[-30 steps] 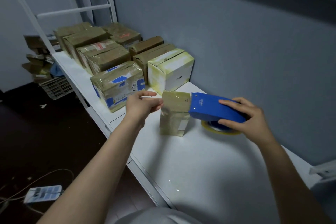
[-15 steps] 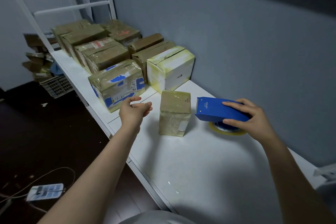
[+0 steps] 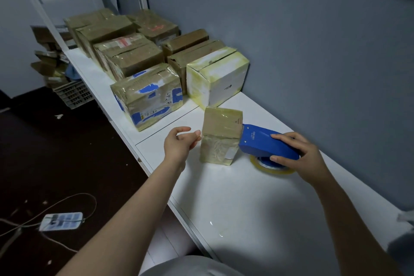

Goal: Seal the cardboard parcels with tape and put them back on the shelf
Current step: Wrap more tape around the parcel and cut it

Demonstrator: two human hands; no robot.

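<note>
Dispenser moved in: blue plastic tape dispenser, apart from the parcel half a second ago, now has its toothed nose against the upper right face of the small upright tape-wrapped cardboard parcel, which stands on the white shelf. Right hand: fingers wrapped round the dispenser. Left hand closer, fingers loosely curled, holding nothing, tips just beside the parcel's left edge. Risk: the tall parcel looks unbraced, so the dispenser's push could tip or slide it.

White shelf: cluster of taped parcels at far end, one small parcel upright mid-shelf, tape dispenser touching its side.
</note>
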